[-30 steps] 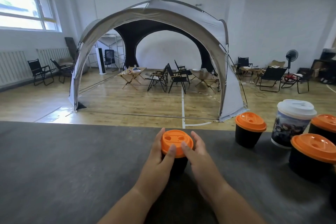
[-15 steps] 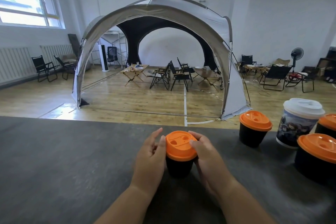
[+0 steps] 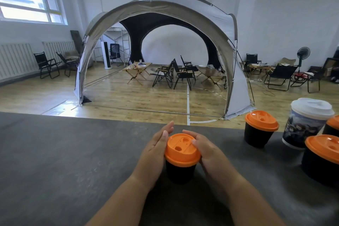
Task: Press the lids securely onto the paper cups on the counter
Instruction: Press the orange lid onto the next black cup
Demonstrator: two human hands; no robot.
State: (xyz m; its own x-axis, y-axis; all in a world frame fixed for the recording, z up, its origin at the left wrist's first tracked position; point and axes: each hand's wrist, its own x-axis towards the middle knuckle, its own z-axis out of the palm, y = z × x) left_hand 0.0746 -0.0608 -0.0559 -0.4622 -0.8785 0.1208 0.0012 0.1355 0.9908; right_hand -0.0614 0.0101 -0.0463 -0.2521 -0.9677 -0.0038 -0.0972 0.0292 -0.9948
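Orange round plastic lid (image 3: 181,149), seated on black paper cup (image 3: 180,172), between both grips on grey surface (image 3: 64,161). Left grip (image 3: 156,149): fingers straight, flat against lid's rim. Right grip (image 3: 207,149): fingers curled round lid's rim, thumb on top. Right of the grips: three orange-lidded black cups (image 3: 260,130) (image 3: 322,159) (image 3: 332,126), one white-lidded printed cup (image 3: 304,124).

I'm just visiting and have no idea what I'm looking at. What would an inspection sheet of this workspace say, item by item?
Surface: dark grey counter, matte.
Job's things: black cup with orange lid between the hands; more orange-lidded cups and a white-lidded printed cup to the right.
Clutter: nothing seen.
Hands: left hand flat against the lid's side; right hand curled round its rim.
Cables: nothing seen on the counter.
Surroundings: dome tent, folding chairs, wooden floor.
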